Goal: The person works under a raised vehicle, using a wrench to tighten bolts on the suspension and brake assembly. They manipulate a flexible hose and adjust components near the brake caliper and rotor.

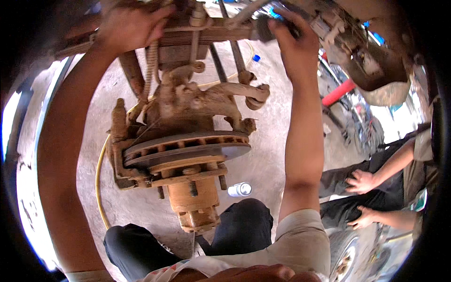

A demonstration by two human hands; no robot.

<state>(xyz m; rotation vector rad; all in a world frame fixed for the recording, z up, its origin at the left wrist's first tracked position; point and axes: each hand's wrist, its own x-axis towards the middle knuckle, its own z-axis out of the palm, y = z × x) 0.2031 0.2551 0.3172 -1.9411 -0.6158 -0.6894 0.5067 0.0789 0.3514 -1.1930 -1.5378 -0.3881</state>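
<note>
A rusty wheel hub (pixel 193 199) with a grey brake disc (pixel 188 148) and steering knuckle (pixel 188 101) hangs in front of me under a raised vehicle. My left hand (pixel 129 26) grips the rusty leaf spring (pixel 206 35) at the upper left. Further right, at the top, my right hand (pixel 291 37) is closed around a dark tool with a blue end (pixel 272 14), held against the spring's right end. Both forearms reach up from the lower edge. My knees in dark trousers (pixel 235 230) are below the hub.
A yellow hose (pixel 99 188) runs over the concrete floor (pixel 272 160). A small silver can (pixel 239 189) lies by my knee. Another person's two hands (pixel 361 181) rest on dark trousers at the right. A red bar (pixel 338 92) and a wheel (pixel 347 258) are at the right.
</note>
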